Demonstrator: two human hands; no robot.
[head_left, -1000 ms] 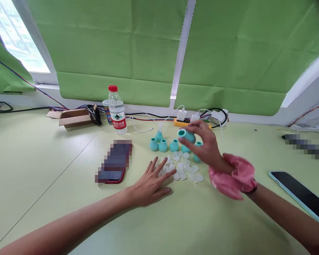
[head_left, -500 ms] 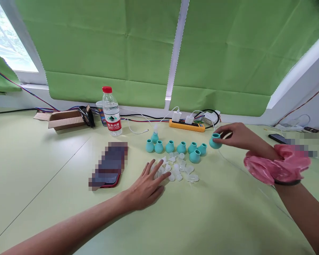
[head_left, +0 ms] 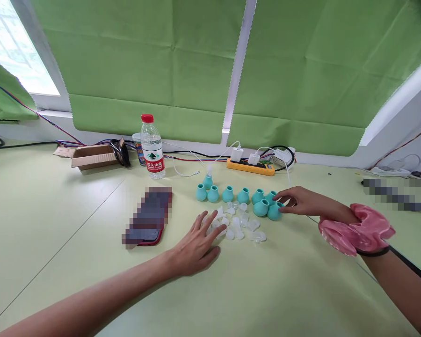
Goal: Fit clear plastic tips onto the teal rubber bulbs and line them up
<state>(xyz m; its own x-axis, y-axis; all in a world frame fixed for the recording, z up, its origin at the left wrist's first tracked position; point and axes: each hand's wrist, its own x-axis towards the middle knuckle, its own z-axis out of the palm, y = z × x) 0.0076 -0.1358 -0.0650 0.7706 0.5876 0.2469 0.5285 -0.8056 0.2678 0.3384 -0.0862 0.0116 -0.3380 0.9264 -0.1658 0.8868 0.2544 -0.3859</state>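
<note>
My right hand [head_left: 300,201], a pink scrunchie [head_left: 354,227] at its wrist, is closed on a small teal rubber bulb [head_left: 274,213] with an open neck. This bulb rests on the table at the right end of the group, beside another teal bulb [head_left: 261,208]. Several more bulbs [head_left: 228,194] stand upright in a row to the left. At the back, one bulb [head_left: 207,181] has a clear tip in its neck. My left hand [head_left: 196,245] lies with fingers spread at the left of several translucent plastic pieces [head_left: 236,227], its fingertips over some of them.
Left of my left hand lies a phone [head_left: 149,215], partly blurred. Behind stand a water bottle [head_left: 153,154], a cup [head_left: 139,147] and an open cardboard box [head_left: 94,158]. An orange power strip [head_left: 250,166] with white chargers and cables lies along the wall.
My right hand has brought its bulb down and left onto the table, against the others. The left hand stays spread in place. The view has shifted slightly.
</note>
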